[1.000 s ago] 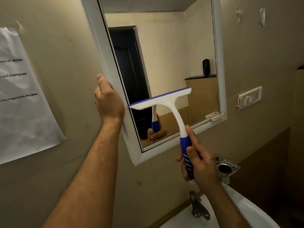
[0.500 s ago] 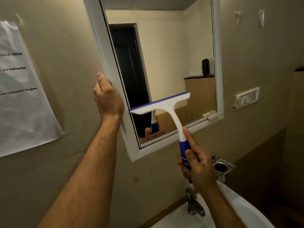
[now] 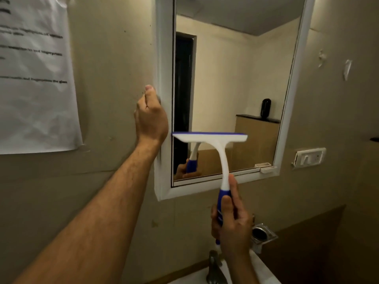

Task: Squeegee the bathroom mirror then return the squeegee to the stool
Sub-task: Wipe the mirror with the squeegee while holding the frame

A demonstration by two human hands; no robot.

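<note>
Your right hand (image 3: 231, 224) grips the blue handle of the squeegee (image 3: 213, 158) at lower centre of the frame, blade level against the lower left of the mirror (image 3: 235, 78). Your left hand (image 3: 150, 117) curls round the mirror's white frame (image 3: 164, 48) at mid-left, steadying it. The squeegee looks light and stiff, with a soft rubber edge; keep hold low on the ribbed grip. The glass is smooth and fragile. A paper notice (image 3: 34, 74) hangs upper left, a tap (image 3: 215, 267) and basin (image 3: 264, 269) sit below; no stool shows.
</note>
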